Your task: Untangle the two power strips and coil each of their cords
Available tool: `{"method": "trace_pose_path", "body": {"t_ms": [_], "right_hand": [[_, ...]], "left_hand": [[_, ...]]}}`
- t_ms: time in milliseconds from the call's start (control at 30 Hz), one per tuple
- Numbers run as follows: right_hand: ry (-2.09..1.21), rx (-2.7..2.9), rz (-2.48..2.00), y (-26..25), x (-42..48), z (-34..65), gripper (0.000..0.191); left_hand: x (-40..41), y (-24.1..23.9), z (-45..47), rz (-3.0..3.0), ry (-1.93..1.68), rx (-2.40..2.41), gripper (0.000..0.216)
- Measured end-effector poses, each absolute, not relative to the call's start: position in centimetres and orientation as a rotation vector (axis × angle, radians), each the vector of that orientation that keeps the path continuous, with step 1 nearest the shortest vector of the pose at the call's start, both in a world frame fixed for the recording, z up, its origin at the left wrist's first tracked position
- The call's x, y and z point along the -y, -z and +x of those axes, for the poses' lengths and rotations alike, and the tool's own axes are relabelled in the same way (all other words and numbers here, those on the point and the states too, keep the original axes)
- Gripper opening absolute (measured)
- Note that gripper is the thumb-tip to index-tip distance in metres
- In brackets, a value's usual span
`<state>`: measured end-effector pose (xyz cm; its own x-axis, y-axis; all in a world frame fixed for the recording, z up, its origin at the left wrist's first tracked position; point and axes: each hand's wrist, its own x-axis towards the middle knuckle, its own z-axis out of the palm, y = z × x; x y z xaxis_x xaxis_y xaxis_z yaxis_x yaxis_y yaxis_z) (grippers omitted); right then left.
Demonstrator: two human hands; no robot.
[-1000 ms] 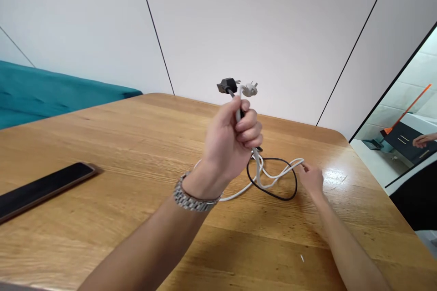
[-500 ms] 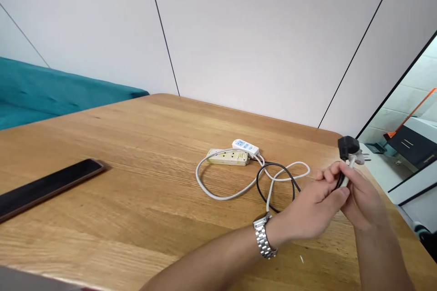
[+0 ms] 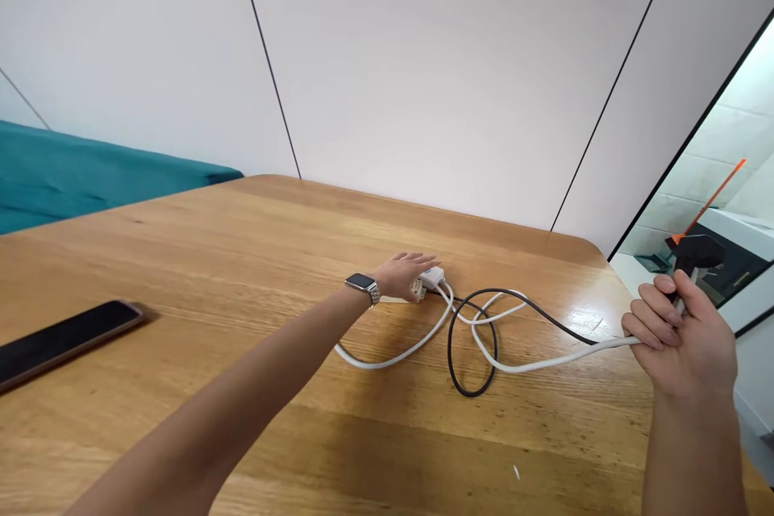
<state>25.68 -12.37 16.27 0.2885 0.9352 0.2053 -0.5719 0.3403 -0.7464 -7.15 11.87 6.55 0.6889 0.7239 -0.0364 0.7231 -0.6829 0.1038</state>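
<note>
Power strips [image 3: 430, 280] near the counter's [image 3: 242, 258] far edge lie under the flat, spread left hand [image 3: 402, 274]. Right hand [image 3: 683, 334] fingers squeeze both cords [image 3: 544, 359]; pulling hard could drag the strips off.

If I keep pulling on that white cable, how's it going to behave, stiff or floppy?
Probably floppy: the white cable lies in loose curves on the table and sags from the right hand. It may snag, since it crosses the black cable loop. The power strips look light, so they would likely slide unless the left hand on them holds them.
</note>
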Motion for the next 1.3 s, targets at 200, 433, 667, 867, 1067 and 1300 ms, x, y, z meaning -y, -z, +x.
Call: {"method": "trace_pose_path", "body": {"t_ms": [200,433,667,867,1067,1300], "right_hand": [[-1.1,0.717,-0.649,-16.2,12.2,25.3,0.018],[-0.944,0.609,-0.704,-14.9,10.7,28.9,0.017],[-0.794,0.343,-0.917,-7.6,7.6,36.6,0.022],[-0.496,0.252,-1.238,-0.4,6.5,40.8,0.023],[-0.26,0.219,-1.449,2.3,6.0,41.0,0.009],[-0.057,0.286,-1.981,2.5,5.7,41.3,0.021]], "left_hand": [[-12.3,-5.2,-6.6,2.77,-0.015,-1.151,0.086],[-13.8,-4.2,-11.5,2.653,-0.254,-1.356,0.062],[-13.5,-2.3,-18.4,2.458,-0.782,-1.611,0.04],[-12.7,-3.6,-21.0,2.387,-0.519,-1.94,0.049],[-12.5,-4.6,-20.1,2.331,-0.203,-2.103,0.059],[-8.3,-4.1,-12.7,2.733,-0.581,-1.673,0.045]]}}
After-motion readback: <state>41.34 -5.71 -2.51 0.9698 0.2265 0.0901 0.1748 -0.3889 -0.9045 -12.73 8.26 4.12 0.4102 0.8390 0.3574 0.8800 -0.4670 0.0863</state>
